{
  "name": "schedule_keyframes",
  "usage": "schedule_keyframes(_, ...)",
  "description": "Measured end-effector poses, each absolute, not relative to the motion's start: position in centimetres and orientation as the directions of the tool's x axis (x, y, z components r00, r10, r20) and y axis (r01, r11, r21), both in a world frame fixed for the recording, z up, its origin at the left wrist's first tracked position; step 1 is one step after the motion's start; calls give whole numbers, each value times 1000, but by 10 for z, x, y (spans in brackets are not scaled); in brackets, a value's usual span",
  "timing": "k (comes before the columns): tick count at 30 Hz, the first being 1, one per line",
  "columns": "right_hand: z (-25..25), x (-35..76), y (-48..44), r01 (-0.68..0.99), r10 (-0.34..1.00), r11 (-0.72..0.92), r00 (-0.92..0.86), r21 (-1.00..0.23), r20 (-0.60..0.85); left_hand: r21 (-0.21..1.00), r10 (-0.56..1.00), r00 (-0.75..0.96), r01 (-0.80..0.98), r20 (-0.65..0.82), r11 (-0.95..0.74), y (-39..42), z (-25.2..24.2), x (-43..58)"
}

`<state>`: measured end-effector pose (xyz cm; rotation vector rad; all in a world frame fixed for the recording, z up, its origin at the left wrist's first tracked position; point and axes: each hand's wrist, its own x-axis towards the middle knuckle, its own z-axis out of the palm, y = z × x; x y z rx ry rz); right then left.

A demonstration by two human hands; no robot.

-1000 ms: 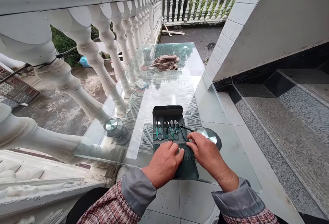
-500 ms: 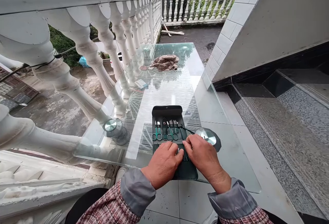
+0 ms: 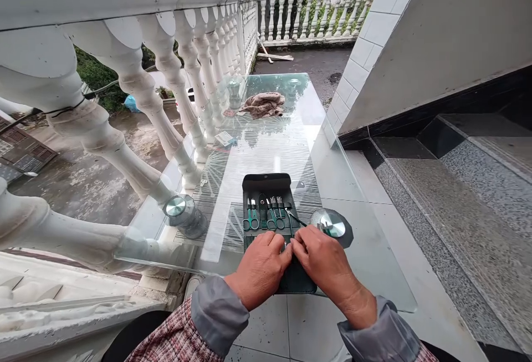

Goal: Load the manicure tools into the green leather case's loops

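Observation:
An open dark tool case (image 3: 266, 183) lies near the front edge of the glass table. Small scissors (image 3: 250, 218) with green handles, another pair of scissors (image 3: 275, 219) and nail clippers (image 3: 280, 207) sit in its upper half. My left hand (image 3: 262, 265) is closed over the lower half, thumb and finger pinched by the case's middle. My right hand (image 3: 326, 265) touches it, its fingers pinched round a thin dark tool (image 3: 297, 218) that slants up to the left. What the left fingers hold is hidden.
A crumpled brown cloth (image 3: 264, 105) and a small white-and-blue packet (image 3: 225, 138) lie farther back on the glass table (image 3: 366, 256). A white balustrade (image 3: 145, 107) runs along the left. Stone steps (image 3: 449, 195) rise on the right.
The view has shifted slightly. My right hand has tipped a little, and its fingers have closed in against my left fingertips. My left hand stays over the case.

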<state>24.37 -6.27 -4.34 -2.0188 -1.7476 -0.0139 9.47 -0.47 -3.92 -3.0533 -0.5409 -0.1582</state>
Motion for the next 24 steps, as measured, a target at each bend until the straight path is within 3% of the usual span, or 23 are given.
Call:
schedule_keyframes(5,-12,262,-81,776,952,-154,281,-611,118,-23,340,936,343,91,-939,-5,-35,96)
schedule_keyframes(8,3,280,-86,730,930,-194,349,-656,114,-20,340,937,343,81,-939,-5,-33,96)
schedule_keyframes(11,-1,293,-78,778,861,-279,463,-562,213,-24,340,937,342,79,-939,-4,-33,97)
schedule_keyframes(14,-16,297,-58,845,844,-315,457,-432,279,-27,342,935,346,97,-938,-4,-34,97)
schedule_keyframes(20,-37,292,-25,910,895,-353,396,-217,204,-26,351,932,354,88,-935,-6,-33,97)
schedule_keyframes(24,-40,289,-15,921,904,-358,383,-156,191,-22,360,928,364,94,-931,-7,-33,97)
